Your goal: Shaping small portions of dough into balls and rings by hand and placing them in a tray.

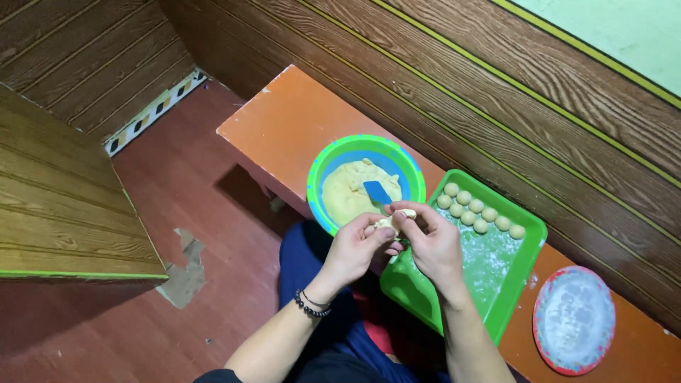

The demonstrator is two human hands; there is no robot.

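Both sets of fingertips are pinched in on a small pale lump of dough (389, 222), held up in the air between the two hands right over the near rim of the bowl, so it's not resting on anything. The left hand (355, 248) cups it from below and the side with fingers curled under, while the right hand (429, 241) closes on it from the top with thumb and forefinger pressed together (looks like a pinch-and-roll grip, which makes sense for something that soft and sticky). I can't really tell whether the lump is one piece or two bits stuck together, it's too small here. The left wrist wears a dark beaded bracelet (312, 305). Just behind the hands sits a green and blue bowl (333, 152) with a big mass of the same yellow dough and a blue spatula (377, 191) stuck in it, handy for grabbing more. To the right, touching distance, is a green tray (525, 276) dusted with flour, with a row of finished dough balls (479, 211) lined up along its far edge, leaving the floured middle bare. Further right is a round red-rimmed plate of flour (573, 319). Everything sits on an orange bench (284, 120) against a wood-panelled wall (461, 85), and the tray's near corner overhangs toward the person's lap.
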